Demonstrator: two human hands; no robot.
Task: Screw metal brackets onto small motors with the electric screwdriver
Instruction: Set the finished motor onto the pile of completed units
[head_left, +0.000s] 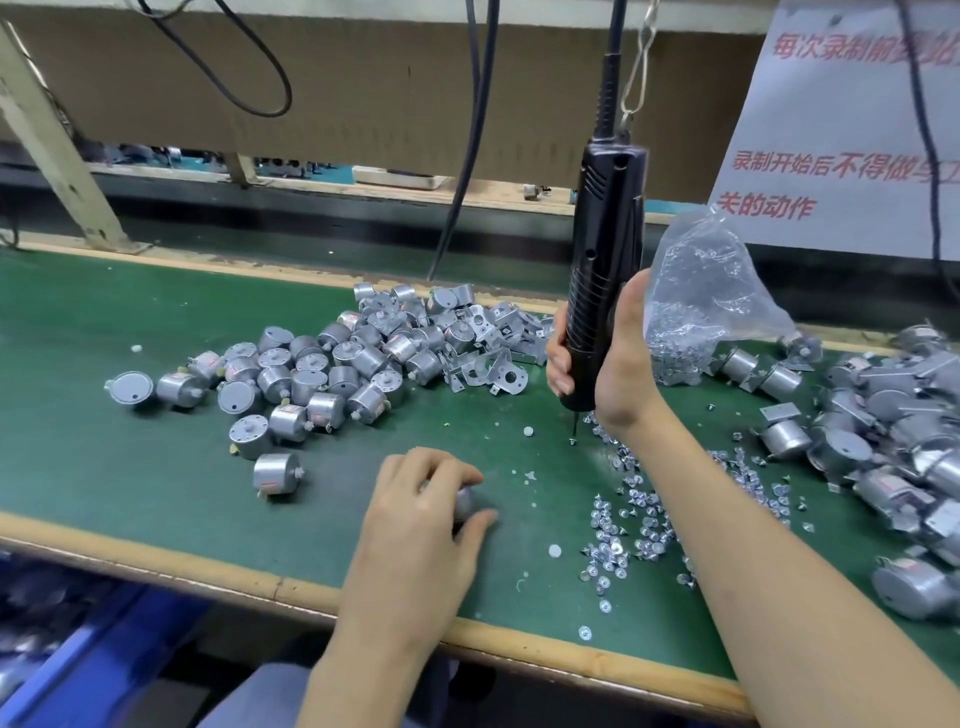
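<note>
1. The right hand (621, 364) has its fingers (557, 364) wrapped round the black electric screwdriver (602, 244). The tool stands nearly upright under its cord, and its bit tip is down on a single screw (572, 442) lying on the green surface (156, 467).
2. The left hand (423, 514) lies near the front edge, fingers curled over a small motor (464, 503). Most of the motor is hidden, so I cannot tell whether a bracket sits on it.
3. Behind the left hand is a heap of loose motors (311, 374), with bare metal brackets (488, 358) at its right end.
4. Beside the right forearm lie scattered screws (623, 535), and a clear plastic bag (701, 291) stands just behind the right hand.
5. On the far right is a pile of bracketed motors (893, 441).
</note>
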